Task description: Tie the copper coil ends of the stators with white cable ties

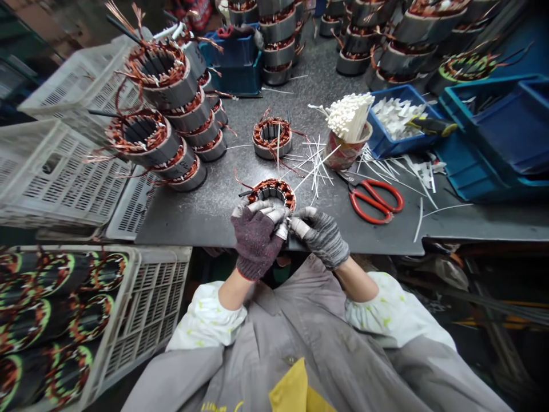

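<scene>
At the table's near edge stands a motor stator [278,190], a metal ring with copper windings and a dark sleeved lead on its left. My left hand [259,237], in a maroon knit glove with white-wrapped fingertips, is closed over its near side. Close by on the right, my right hand [321,236], in a grey glove, has thumb and fingers pinched together at the rim; what lies in the pinch is hidden. Just beyond stands a second stator [273,138]. Thin white ties [316,171] lie scattered to its right, some reaching toward the near stator.
Red-handled scissors [377,200] lie right of my hands. Behind them are a cup [348,150] packed with white ties, a blue bin [392,143] of white scraps and teal bins [476,154]. Stacked stators [160,137] stand left, above a crate [146,303] holding more.
</scene>
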A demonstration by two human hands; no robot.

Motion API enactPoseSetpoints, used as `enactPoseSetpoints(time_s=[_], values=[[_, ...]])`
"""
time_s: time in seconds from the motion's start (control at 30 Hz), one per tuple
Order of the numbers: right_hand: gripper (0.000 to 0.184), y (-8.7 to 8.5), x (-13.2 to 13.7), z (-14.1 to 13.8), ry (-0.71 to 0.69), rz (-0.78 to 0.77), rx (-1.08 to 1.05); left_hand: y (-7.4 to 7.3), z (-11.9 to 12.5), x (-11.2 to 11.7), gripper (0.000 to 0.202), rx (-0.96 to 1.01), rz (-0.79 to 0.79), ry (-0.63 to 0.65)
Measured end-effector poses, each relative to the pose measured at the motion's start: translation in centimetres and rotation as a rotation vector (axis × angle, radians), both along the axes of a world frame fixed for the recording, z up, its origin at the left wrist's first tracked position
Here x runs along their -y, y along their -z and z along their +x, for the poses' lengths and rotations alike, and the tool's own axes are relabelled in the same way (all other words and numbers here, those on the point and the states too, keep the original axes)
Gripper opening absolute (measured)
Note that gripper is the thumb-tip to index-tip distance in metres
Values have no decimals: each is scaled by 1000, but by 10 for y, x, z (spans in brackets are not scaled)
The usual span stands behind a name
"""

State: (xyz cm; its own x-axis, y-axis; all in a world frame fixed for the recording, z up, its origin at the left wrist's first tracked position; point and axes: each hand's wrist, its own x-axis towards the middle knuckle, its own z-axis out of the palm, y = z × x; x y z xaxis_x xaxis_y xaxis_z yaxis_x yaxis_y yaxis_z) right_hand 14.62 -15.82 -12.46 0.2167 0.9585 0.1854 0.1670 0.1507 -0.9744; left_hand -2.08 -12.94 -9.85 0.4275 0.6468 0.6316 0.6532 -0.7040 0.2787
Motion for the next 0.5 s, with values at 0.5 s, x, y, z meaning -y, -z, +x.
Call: enactPoseSetpoints(time_s=[0.5], values=[[30, -5, -6, 19, -160, 198, 581, -3, -5, 0, 23, -49, -33, 58]])
